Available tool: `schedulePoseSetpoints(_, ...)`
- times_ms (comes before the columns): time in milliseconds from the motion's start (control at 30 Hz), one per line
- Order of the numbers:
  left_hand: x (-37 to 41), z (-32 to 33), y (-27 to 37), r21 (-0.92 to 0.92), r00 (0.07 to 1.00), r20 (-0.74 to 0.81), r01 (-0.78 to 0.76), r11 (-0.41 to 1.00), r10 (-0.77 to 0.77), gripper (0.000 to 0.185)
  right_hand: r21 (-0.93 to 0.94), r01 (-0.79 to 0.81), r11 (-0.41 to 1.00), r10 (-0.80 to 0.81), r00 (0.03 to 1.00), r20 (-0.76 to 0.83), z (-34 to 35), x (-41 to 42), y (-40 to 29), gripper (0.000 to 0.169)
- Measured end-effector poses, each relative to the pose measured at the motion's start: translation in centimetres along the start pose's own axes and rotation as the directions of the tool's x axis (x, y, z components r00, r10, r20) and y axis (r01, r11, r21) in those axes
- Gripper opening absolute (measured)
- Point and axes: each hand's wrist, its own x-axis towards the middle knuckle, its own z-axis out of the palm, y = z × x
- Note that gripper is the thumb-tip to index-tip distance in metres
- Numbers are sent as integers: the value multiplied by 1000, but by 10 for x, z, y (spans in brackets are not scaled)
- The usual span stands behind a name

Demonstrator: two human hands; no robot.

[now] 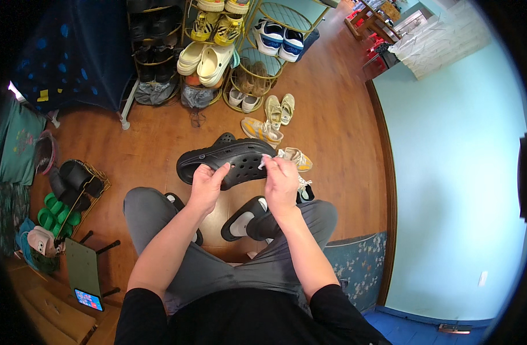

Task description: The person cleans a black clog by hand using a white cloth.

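A black foam clog with round vent holes is held up in front of my knees, its heel toward the left and its toe toward the right. My left hand grips it at the foot opening, thumb on the upper beside the holes. At the toe end, my right hand pinches a small crumpled white wipe or tissue. The wipe is against or very near the clog's toe. Behind the clog, part of a second black perforated clog shows; the rest of it is hidden.
Pale sneakers and tan-and-yellow sneakers lie on the wooden floor ahead. Gold wire shoe racks stand behind them. At left are a low rack with slippers and a small stool bearing a phone. A blue wall borders the right.
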Motion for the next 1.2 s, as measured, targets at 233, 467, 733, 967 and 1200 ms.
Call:
schedulePoseSetpoints(233, 0, -5, -13, -54, 998, 41, 44, 998, -42, 18, 235, 97, 967, -136, 979, 153, 18, 7, -36, 36)
schedulePoseSetpoints(467, -2, -1, 1, -60, 1000, 2, 11, 998, -11, 16, 28, -109, 994, 111, 992, -57, -1, 10, 13, 30)
schedulePoseSetpoints(733, -4, 2, -6, 92, 991, 70, -123, 988, 117, 19, 209, -36, 977, 14, 995, 102, 0, 22, 9, 28)
schedulePoseSetpoints(967, 6, -9, 6, 1, 986, -85, -145, 989, 145, 10, 190, -238, 953, 230, 971, 60, 1, -6, 27, 25)
schedulePoseSetpoints(1200, 1, 1, 15, -52, 995, -55, -81, 995, 78, 8, 276, -303, 912, 311, 950, 16, -5, -1, 15, 25)
